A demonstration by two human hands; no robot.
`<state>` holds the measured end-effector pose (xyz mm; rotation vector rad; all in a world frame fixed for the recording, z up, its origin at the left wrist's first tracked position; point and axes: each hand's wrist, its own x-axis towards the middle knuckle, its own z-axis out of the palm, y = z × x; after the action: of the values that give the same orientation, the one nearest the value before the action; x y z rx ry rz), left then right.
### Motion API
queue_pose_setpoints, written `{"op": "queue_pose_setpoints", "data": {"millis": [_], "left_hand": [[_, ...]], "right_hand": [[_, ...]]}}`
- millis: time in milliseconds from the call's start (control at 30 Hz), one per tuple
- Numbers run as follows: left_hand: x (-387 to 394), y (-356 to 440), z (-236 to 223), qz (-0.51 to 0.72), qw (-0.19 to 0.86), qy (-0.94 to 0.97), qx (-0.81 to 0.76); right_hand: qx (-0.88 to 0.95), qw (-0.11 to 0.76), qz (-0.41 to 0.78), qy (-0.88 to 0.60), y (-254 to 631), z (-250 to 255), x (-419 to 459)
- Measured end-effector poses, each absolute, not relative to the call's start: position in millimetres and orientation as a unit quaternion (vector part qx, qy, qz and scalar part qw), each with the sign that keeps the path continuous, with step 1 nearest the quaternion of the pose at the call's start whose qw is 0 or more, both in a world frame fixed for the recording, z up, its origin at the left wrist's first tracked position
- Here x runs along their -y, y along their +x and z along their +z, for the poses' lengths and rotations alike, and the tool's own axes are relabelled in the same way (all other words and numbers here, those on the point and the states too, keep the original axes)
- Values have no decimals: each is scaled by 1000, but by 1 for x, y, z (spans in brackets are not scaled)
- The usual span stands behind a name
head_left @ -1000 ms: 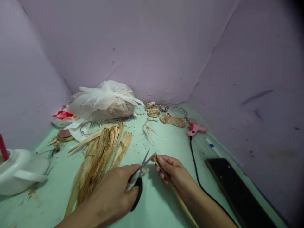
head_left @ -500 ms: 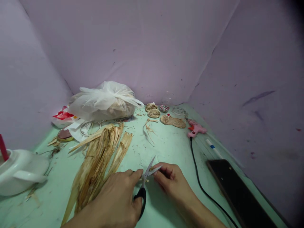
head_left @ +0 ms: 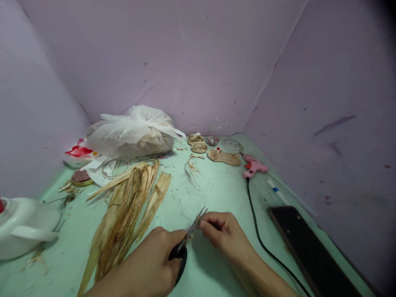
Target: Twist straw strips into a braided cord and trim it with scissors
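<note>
My left hand (head_left: 148,264) grips black-handled scissors (head_left: 185,243), whose blades are nearly closed and point up and right. My right hand (head_left: 224,235) is curled, pinching a thin dried straw strip right at the blade tips; most of the strip is hidden under the hand and forearm. Both hands work low over the mint-green table (head_left: 216,189). A pile of dried leaf strips (head_left: 130,206) lies just left of my left hand.
A tied white plastic bag (head_left: 133,132) sits at the back. Woven straw pieces (head_left: 224,156), a pink glue gun (head_left: 253,167) with its black cord (head_left: 256,222), a pen (head_left: 276,190), a dark phone (head_left: 309,247), a white teapot (head_left: 21,227) and a metal ring (head_left: 116,167) surround the hands.
The scissor blades have gone from open to nearly closed on the strip's end. My right hand pulled the strip back toward me, so less of it shows.
</note>
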<state>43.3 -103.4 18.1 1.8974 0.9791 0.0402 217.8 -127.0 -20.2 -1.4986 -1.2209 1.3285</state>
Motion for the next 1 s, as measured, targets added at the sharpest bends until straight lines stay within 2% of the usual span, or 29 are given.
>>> {"op": "queue_pose_setpoints", "data": {"millis": [200, 333, 500, 700, 833, 900, 1000], "left_hand": [[103, 46, 14, 27, 584, 721, -374], [94, 42, 12, 65, 668, 612, -418], [79, 27, 28, 153, 662, 563, -470], [81, 29, 26, 97, 718, 540, -427], [83, 33, 21, 60, 726, 554, -403], [79, 24, 30, 118, 707, 552, -426], [68, 0, 59, 321, 613, 522, -498]], "right_hand": [[480, 387, 527, -585, 219, -23, 127], [470, 382, 534, -590, 221, -23, 126], [430, 437, 542, -574, 225, -18, 126], [415, 472, 578, -521, 211, -16, 125], [476, 432, 542, -542, 201, -22, 119], [519, 398, 489, -577, 205, -24, 119], [588, 321, 476, -571, 216, -15, 128]]}}
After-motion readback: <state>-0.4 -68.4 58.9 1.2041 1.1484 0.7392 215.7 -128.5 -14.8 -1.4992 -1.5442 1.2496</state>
